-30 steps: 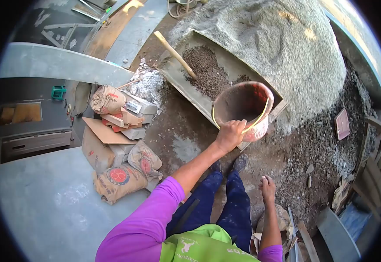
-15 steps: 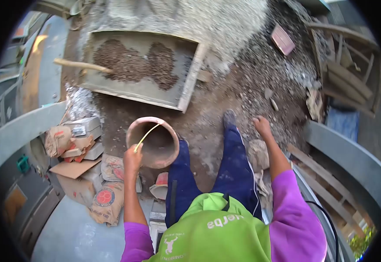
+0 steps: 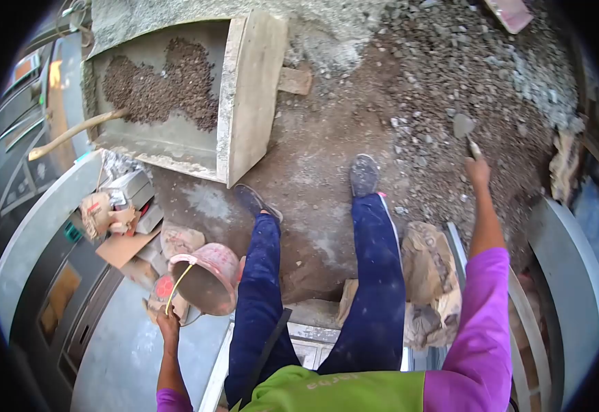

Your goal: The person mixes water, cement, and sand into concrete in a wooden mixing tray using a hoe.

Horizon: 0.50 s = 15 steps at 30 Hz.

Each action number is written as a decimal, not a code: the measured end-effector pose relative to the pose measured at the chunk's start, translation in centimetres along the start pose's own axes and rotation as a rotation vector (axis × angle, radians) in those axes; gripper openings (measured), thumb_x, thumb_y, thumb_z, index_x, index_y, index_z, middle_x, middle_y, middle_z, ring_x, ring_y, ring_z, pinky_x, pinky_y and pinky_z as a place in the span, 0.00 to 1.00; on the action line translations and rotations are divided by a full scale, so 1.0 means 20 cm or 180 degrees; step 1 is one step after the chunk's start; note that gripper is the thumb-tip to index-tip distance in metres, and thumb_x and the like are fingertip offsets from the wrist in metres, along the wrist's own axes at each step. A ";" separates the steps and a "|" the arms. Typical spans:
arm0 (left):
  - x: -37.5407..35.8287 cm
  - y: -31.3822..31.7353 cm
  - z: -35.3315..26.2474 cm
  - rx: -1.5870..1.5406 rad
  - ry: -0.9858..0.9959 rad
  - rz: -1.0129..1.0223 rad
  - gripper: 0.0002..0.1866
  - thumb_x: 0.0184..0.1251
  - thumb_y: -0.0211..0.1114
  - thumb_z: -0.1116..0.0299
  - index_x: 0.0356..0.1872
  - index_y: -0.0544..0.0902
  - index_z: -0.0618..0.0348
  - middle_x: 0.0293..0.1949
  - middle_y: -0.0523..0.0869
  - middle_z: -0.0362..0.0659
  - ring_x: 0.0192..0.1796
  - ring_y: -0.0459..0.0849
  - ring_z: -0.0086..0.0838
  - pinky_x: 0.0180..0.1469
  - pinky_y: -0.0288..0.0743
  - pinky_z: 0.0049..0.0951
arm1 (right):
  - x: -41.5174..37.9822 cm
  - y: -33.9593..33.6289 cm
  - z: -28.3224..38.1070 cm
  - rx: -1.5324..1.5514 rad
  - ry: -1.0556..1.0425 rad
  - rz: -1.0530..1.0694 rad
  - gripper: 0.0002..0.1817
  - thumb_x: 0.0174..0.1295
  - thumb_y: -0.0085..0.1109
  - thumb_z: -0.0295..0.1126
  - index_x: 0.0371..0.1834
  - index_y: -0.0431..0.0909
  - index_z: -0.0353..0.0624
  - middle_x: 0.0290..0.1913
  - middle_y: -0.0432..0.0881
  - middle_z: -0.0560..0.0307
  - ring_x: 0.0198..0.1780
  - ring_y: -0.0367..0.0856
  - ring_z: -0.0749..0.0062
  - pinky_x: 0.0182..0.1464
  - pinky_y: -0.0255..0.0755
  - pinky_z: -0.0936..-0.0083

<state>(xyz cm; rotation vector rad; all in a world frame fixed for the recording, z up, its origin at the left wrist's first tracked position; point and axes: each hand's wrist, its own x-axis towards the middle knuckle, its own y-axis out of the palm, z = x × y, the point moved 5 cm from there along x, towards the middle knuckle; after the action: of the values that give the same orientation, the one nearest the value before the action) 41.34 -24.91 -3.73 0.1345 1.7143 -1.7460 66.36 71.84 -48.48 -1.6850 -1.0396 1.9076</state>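
The left hand [image 3: 170, 323] grips the yellow handle [image 3: 178, 287] of a pink bucket [image 3: 207, 277], which hangs tilted beside the left leg, just above the hand. The right hand [image 3: 479, 170] is raised, clutching a trowel [image 3: 464, 128] over the gravel [image 3: 492, 89]. This looks like a carrying step; the next move calls for keeping the bucket steady.

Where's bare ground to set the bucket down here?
Free: the dirt patch between the wooden trough and the gravel, ahead of the shoes. Also the grey slab under the left hand, which holds the bucket. Crowded: cement sacks left, rubble bags by the right leg.
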 end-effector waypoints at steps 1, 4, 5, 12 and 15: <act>0.01 -0.02 0.00 0.0076 -0.0063 -0.0003 0.18 0.84 0.56 0.60 0.37 0.80 0.64 0.16 0.75 0.38 0.15 0.72 0.22 0.18 0.65 0.28 | 0.26 0.16 -0.20 -0.0373 -0.0299 -0.0487 0.26 0.66 0.58 0.39 0.67 0.77 0.40 0.60 0.83 0.32 0.62 0.82 0.39 0.66 0.74 0.51; -0.06 0.01 -0.07 0.0253 -0.0240 0.0095 0.17 0.84 0.56 0.61 0.35 0.80 0.63 0.15 0.75 0.38 0.15 0.72 0.22 0.17 0.65 0.27 | 0.49 0.28 -0.27 -0.0947 -0.0361 -0.0209 0.23 0.66 0.59 0.39 0.62 0.77 0.40 0.58 0.84 0.34 0.61 0.82 0.38 0.64 0.75 0.48; -0.08 0.01 -0.06 0.0307 -0.0421 0.0167 0.18 0.84 0.57 0.60 0.35 0.80 0.63 0.15 0.75 0.38 0.15 0.72 0.21 0.17 0.65 0.27 | 0.52 0.31 -0.27 -0.1068 -0.0373 -0.0095 0.22 0.65 0.59 0.40 0.60 0.78 0.41 0.58 0.84 0.36 0.61 0.82 0.38 0.63 0.75 0.47; -0.15 0.14 0.11 0.0098 -0.0751 0.0256 0.19 0.83 0.59 0.57 0.35 0.80 0.63 0.16 0.77 0.40 0.16 0.74 0.22 0.19 0.67 0.29 | 0.28 0.26 -0.11 -0.0895 -0.0966 -0.0451 0.24 0.64 0.60 0.48 0.50 0.82 0.38 0.47 0.85 0.31 0.50 0.83 0.32 0.53 0.76 0.42; -0.12 0.23 0.17 -0.0274 -0.0930 0.0199 0.22 0.81 0.62 0.54 0.35 0.82 0.66 0.16 0.78 0.41 0.16 0.75 0.23 0.18 0.67 0.29 | -0.09 0.17 0.14 -0.0379 -0.1264 -0.0383 0.22 0.66 0.61 0.45 0.48 0.81 0.34 0.40 0.85 0.29 0.44 0.84 0.30 0.46 0.75 0.44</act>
<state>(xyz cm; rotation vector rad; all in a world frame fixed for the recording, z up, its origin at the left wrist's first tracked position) 46.92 -26.57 -5.97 -0.0999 1.5508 -1.5578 64.64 67.63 -49.75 -1.2910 -1.3913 2.1874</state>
